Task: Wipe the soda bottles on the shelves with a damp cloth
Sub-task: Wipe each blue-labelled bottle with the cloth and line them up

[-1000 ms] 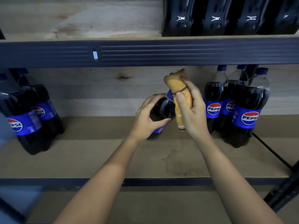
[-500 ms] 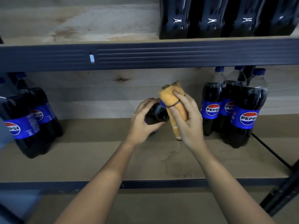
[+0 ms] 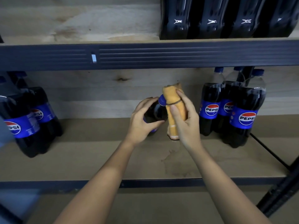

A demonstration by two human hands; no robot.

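Hands (image 3: 163, 120) around bottle (image 3: 155, 113), cloth (image 3: 174, 105)

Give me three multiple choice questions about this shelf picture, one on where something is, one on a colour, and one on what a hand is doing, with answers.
1. Where does the group of Pepsi-labelled bottles nearest the cloth stand?
A. on the right of the middle shelf
B. on the floor
C. on the top shelf

2. What colour is the cloth?
A. white
B. orange-yellow
C. green

3. What is the left hand doing?
A. hanging idle
B. pressing flat on the shelf
C. gripping a soda bottle

Answers: 1 A, they stand just right of the right hand. 2 B, the rolled cloth shows orange-yellow. 3 C, its fingers curl round the bottle's shoulder.
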